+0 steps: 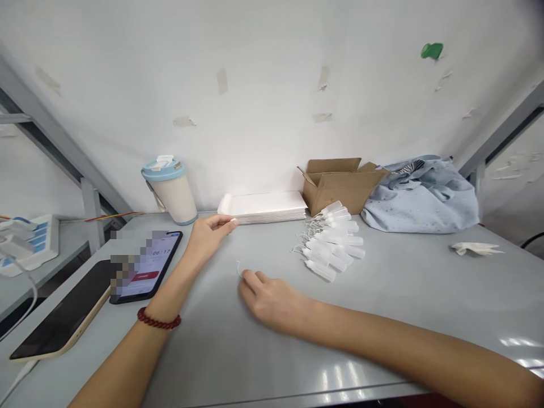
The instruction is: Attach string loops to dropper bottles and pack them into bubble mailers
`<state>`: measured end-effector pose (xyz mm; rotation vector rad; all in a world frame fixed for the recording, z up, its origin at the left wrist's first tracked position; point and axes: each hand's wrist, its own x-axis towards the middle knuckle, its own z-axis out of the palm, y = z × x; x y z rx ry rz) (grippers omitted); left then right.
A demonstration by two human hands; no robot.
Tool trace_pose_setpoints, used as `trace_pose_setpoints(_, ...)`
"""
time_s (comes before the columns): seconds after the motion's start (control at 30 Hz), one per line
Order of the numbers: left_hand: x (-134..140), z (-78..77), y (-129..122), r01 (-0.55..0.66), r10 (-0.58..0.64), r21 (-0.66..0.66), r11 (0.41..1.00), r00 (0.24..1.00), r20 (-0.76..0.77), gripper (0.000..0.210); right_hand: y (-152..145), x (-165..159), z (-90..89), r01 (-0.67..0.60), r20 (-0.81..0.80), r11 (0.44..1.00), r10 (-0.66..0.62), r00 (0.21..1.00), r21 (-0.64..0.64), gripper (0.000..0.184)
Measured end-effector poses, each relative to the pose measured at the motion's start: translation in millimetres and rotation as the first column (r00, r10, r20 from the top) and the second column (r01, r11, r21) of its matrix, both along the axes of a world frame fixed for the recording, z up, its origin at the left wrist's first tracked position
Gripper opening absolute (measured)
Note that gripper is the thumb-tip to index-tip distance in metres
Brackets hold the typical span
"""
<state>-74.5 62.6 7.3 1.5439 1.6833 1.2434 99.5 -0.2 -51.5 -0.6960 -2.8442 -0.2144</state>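
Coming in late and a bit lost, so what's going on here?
A person is working bare-handed at a grey table. The left hand has its fingertips at the near left corner of a stack of white packets. The right hand is curled low over the table, with a thin white strand showing at its fingertips; anything else in its grip is hidden. A loose cluster of small whitish bottles lies in front of an open cardboard box.
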Motion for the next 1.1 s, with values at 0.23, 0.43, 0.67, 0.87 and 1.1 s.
trace_pose_setpoints(0.23,24.4,9.3,-20.7,0.206,-0.205,-0.134,0.969,0.979,0.023,0.026,7.0,65.8,14.2,0.030,-0.408,0.964,-0.140,0.902,-0.265,0.027)
trace_pose_setpoints(0.43,27.4,10.9,-29.0,0.436,-0.454,-0.268,0.859,0.891,-0.009,0.024,4.6,69.0,37.6,-0.073,-0.701,0.827,-0.422,0.575,-0.558,0.022)
trace_pose_setpoints(0.67,40.8,3.4,-37.1,0.647,-0.633,-0.349,0.678,0.755,0.169,0.022,4.5,67.5,42.8,-0.408,-0.543,0.382,-0.725,0.423,-0.829,0.024)
trace_pose_setpoints(0.87,45.9,0.5,-36.6,0.598,-0.537,-0.224,0.770,0.796,0.278,0.026,8.7,67.3,41.3,-0.602,-0.474,0.203,-0.814,0.334,-0.773,0.021)
trace_pose_setpoints(1.1,58.1,-5.2,-41.8,0.619,-0.510,-0.232,0.750,0.765,0.392,0.023,9.1,64.1,43.5,-0.641,-0.404,0.094,-0.843,0.355,-0.762,0.015)
